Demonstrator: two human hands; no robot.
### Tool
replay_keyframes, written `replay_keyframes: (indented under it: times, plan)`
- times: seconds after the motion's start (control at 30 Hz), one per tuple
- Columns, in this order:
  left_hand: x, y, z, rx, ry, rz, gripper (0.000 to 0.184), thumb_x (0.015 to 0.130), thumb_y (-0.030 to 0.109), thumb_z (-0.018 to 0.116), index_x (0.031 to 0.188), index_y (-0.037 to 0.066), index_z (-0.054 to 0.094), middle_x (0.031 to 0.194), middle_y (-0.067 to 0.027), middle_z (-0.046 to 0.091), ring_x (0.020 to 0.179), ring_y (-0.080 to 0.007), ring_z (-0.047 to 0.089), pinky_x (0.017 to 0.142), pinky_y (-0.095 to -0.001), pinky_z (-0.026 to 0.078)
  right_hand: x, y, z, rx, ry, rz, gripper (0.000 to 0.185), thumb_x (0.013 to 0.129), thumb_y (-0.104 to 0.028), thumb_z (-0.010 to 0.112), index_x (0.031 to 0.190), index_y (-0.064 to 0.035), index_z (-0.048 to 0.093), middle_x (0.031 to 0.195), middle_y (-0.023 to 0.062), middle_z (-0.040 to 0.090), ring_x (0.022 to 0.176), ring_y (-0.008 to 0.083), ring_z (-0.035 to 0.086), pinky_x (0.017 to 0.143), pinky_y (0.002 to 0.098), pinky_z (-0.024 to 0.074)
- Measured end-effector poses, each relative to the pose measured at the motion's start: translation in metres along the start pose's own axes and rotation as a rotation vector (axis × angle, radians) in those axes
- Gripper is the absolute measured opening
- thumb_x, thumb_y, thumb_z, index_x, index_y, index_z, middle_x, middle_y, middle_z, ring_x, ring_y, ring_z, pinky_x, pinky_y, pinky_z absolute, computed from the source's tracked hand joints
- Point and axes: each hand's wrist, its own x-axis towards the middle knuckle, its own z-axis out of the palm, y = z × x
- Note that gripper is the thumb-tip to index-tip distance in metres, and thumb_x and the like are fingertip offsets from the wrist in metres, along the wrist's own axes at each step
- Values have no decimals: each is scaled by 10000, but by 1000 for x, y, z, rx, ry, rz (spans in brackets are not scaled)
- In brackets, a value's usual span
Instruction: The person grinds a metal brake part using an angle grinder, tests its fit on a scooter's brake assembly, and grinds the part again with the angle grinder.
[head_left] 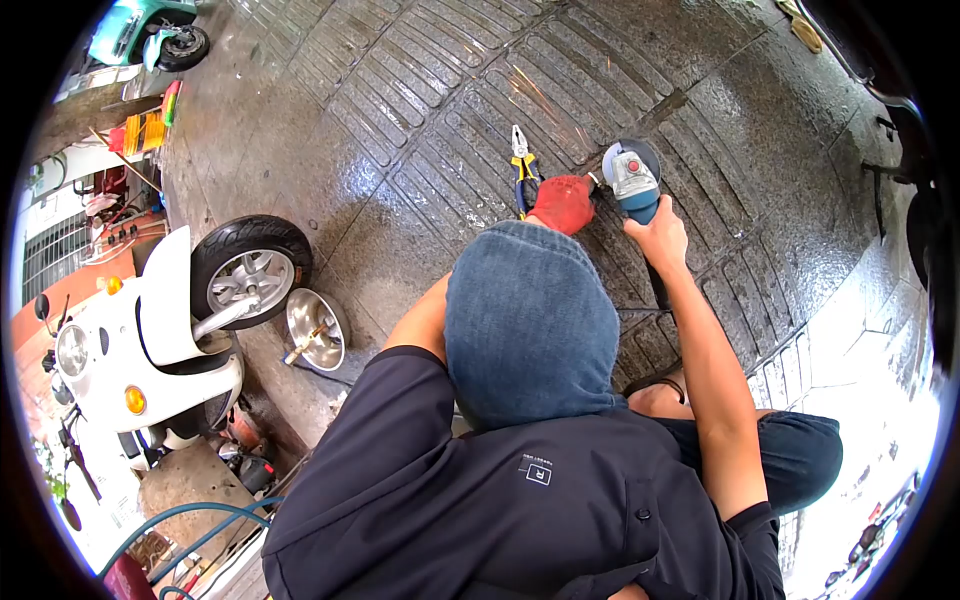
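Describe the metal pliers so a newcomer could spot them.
On the dark, grooved tile floor, find the red-gloved left hand. Just left of it lie the pliers, silver nose pointing away from the person. Their yellow-and-dark handles set them apart from the blue-and-grey angle grinder in the bare right hand.

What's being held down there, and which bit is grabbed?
The right grip holds an angle grinder by its blue body. What the red-gloved left grip holds, if anything, can't be told.
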Motion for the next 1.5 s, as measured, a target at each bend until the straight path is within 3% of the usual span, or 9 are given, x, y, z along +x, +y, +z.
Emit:
replay_keyframes:
  times: [0.37, 0.43, 0.53, 0.67, 0.73, 0.87, 0.93, 1.5]
  plan:
    - [0, -3, 6, 2, 27, 4, 409, 785, 327, 632, 1083, 46, 618, 968, -172, 669, 937, -332, 636, 796, -421, 495, -1, -2, -2, -5, 8, -3, 617, 658, -372, 714, 1070, 8, 456, 866, 267, 655, 841, 426, 649, 743, 487, 510]
    - [-1, -2, 6, -2, 106, 33, 307, 776, 251, 620, 1022, 67, 626, 872, -159, 680, 857, -330, 659, 727, -443, 507, 0, -1, -2, -12, -5, -13, 623, 656, -374, 712, 1074, 10, 456, 867, 266, 656, 842, 425, 650, 747, 487, 510]
    - [0, -4, 9, -9, 119, 38, 311, 773, 254, 626, 1020, 66, 626, 866, -155, 682, 853, -328, 661, 724, -442, 508, -1, -3, -3, -12, -20, -6, 620, 656, -376, 708, 1072, 9, 458, 878, 265, 656, 845, 426, 650, 751, 487, 510]
    - [0, -1, 3, -13, 24, -4, 397, 789, 319, 638, 1072, 42, 622, 957, -178, 670, 926, -337, 640, 790, -427, 497, 1, -2, -1, -23, -10, 4, 618, 657, -376, 705, 1074, 7, 458, 886, 265, 656, 847, 428, 649, 753, 488, 510]
    - [-1, -4, 9, -5, 153, 54, 308, 768, 247, 627, 1013, 63, 633, 862, -156, 681, 846, -327, 662, 708, -442, 510, 2, 1, 1, -29, -5, 14, 619, 658, -375, 704, 1077, 7, 455, 893, 266, 655, 851, 428, 648, 756, 486, 509]
    - [-1, -5, 11, -16, 188, 76, 307, 767, 243, 625, 1014, 62, 630, 852, -159, 680, 836, -331, 661, 699, -447, 510, 0, 1, -1, -42, -11, 12, 624, 657, -374, 706, 1080, 9, 453, 892, 265, 655, 853, 425, 648, 759, 483, 509]
    - [2, -2, 5, -19, 10, -19, 400, 792, 322, 635, 1085, 50, 620, 958, -168, 674, 928, -334, 641, 792, -426, 497, 0, 1, -2, -17, -35, 5, 628, 654, -373, 711, 1081, 9, 454, 888, 264, 656, 852, 425, 647, 761, 482, 509]
    - [1, 0, 1, 1, 16, -6, 381, 784, 327, 648, 1049, 55, 619, 932, -168, 673, 909, -335, 644, 769, -430, 500, 0, -2, -6, -31, -20, -16, 613, 659, -378, 718, 1056, 11, 458, 883, 260, 658, 850, 417, 651, 751, 480, 509]
